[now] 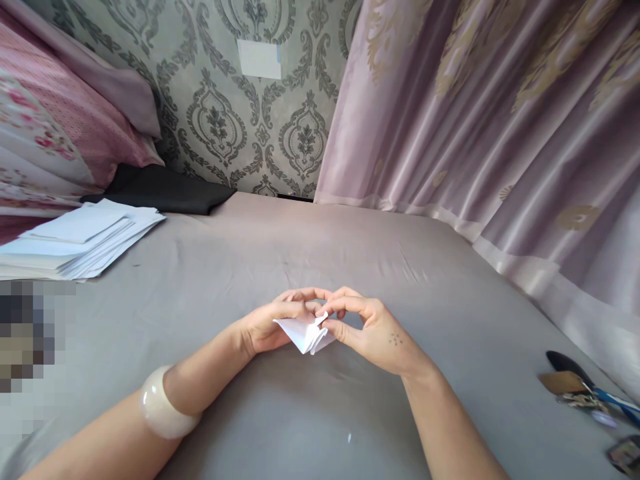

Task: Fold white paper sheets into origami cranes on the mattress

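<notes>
A small piece of folded white paper [300,333] is held between my two hands, above the grey sheet [320,417]. It has a pointed left wing and several creased layers at its lower middle. My left hand [280,320] grips the paper from the left and behind, thumb along its top edge. With thumb and index finger, my right hand [367,327] pinches a narrow upright tip of the paper [321,319]. Some left fingertips are hidden behind the right fingers. A pale bangle [165,403] is around my left forearm.
A stack of white paper [85,237] lies at the left, in front of a folded black cloth [165,187]. Keys [575,400] and other small items lie at the right edge. Pink curtains [450,120] hang along the right side. A tiny white scrap [349,438] lies on the sheet.
</notes>
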Action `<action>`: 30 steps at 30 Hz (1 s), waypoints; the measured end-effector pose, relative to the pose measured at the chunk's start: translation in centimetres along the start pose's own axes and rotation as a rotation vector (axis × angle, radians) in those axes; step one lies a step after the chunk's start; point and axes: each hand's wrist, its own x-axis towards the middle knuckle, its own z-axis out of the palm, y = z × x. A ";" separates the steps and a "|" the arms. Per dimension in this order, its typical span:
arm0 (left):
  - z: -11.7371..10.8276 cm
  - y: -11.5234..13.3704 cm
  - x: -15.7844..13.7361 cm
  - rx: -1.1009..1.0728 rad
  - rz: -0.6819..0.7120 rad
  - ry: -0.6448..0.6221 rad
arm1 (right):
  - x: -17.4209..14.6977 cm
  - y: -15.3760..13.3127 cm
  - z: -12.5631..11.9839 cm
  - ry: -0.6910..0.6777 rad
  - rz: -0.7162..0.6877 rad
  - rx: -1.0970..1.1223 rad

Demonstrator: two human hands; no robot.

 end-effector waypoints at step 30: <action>-0.4 -0.1 1.2 0.253 0.411 0.800 | 1.7 2.4 0.6 0.548 0.180 0.310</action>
